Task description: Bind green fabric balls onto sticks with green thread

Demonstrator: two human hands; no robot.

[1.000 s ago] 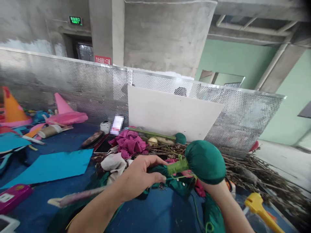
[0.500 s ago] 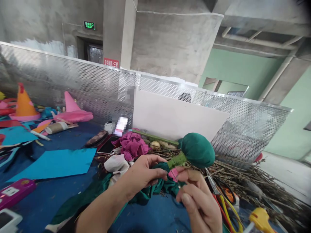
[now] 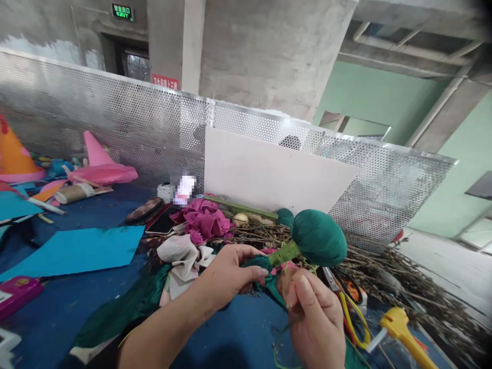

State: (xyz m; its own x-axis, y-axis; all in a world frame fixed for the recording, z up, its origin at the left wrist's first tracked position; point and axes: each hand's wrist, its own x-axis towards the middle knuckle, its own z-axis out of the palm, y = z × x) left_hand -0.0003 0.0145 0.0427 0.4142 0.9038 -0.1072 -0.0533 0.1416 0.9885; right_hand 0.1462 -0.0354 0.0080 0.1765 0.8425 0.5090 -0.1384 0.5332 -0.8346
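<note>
My left hand [image 3: 230, 271] is clenched around the wrapped stem of the round green stuffed fabric ball [image 3: 319, 237], while my right hand [image 3: 315, 318] pinches its thin green cord [image 3: 277, 342] above the blue worktop [image 3: 238, 338].

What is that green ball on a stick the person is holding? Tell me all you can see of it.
The green ball is a round, padded-looking head covered in smooth dark green cloth. Its neck is wound with lighter green cord. It tilts up to the right above the blue table. The left hand grips it below the neck; the right hand is just beneath.
</note>
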